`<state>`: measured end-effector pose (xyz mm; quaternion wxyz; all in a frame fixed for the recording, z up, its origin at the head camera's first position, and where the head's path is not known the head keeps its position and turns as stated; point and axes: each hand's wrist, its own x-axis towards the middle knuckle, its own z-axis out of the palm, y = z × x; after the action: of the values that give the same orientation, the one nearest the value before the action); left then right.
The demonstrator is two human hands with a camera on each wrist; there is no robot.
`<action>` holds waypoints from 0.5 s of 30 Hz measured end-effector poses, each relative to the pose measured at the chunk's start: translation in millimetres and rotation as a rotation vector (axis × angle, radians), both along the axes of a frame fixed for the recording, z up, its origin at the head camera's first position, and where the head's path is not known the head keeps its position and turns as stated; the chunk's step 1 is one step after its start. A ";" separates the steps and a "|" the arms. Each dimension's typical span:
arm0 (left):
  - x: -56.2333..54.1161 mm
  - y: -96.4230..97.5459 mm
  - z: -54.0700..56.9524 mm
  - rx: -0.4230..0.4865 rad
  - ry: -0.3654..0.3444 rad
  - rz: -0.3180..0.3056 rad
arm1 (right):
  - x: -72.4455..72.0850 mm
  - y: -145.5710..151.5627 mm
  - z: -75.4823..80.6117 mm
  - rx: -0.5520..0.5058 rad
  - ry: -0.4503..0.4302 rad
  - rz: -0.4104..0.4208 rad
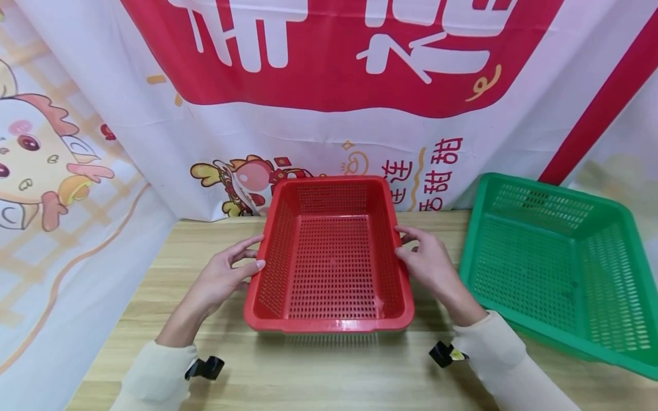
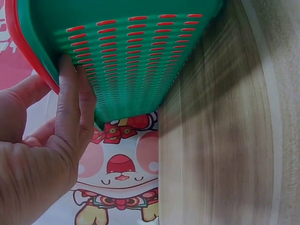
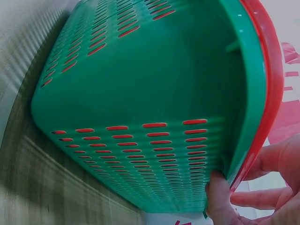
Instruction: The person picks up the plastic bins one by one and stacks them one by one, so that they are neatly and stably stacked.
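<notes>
Red basket (image 1: pixel 333 262), nested in green basket (image 3: pixel 154 84), is gripped at both side rims by fingers (image 2: pixel 68 98) of left hand (image 1: pixel 222 279) and right hand (image 1: pixel 430 261).

Red "甜甜" (image 1: pixel 446 151), "连" (image 1: pixel 397 173), cropped white characters (image 1: pixel 452 60), on backdrop (image 1: pixel 308 130)

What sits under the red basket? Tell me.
A green basket, seen from outside in both wrist views, is nested around the red basket. That green basket's inside is covered.
</notes>
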<state>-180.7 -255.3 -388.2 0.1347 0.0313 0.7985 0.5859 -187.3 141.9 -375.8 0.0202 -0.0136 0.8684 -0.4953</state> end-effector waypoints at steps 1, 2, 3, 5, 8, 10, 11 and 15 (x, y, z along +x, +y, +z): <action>0.2 0.1 0.5 -0.002 0.000 -0.001 | -0.1 0.1 -0.1 0.000 0.001 0.000; 0.3 0.1 0.8 -0.003 0.001 -0.003 | -0.2 0.3 -0.2 -0.001 0.001 0.001; 0.4 0.2 1.3 -0.004 0.001 -0.005 | -0.2 0.5 -0.4 0.001 0.002 -0.001; 0.4 0.4 1.9 -0.001 0.001 -0.005 | -0.2 1.0 -0.6 0.001 0.002 -0.001; 0.3 0.7 2.1 0.004 0.000 -0.010 | 0.0 1.7 -0.8 0.000 -0.003 -0.001; 0.5 1.0 2.4 0.000 0.002 -0.009 | 0.0 1.9 -0.9 -0.003 -0.008 0.001; 0.7 1.3 2.7 -0.004 0.004 -0.008 | 0.0 1.8 -0.8 -0.007 -0.010 0.004; 1.5 2.3 3.8 -0.029 0.021 -0.011 | 0.0 2.1 -1.1 -0.014 -0.013 0.018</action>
<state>-179.1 -253.0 -384.4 0.1301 0.0399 0.8080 0.5733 -187.3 144.0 -376.9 0.0301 -0.0182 0.8647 -0.5011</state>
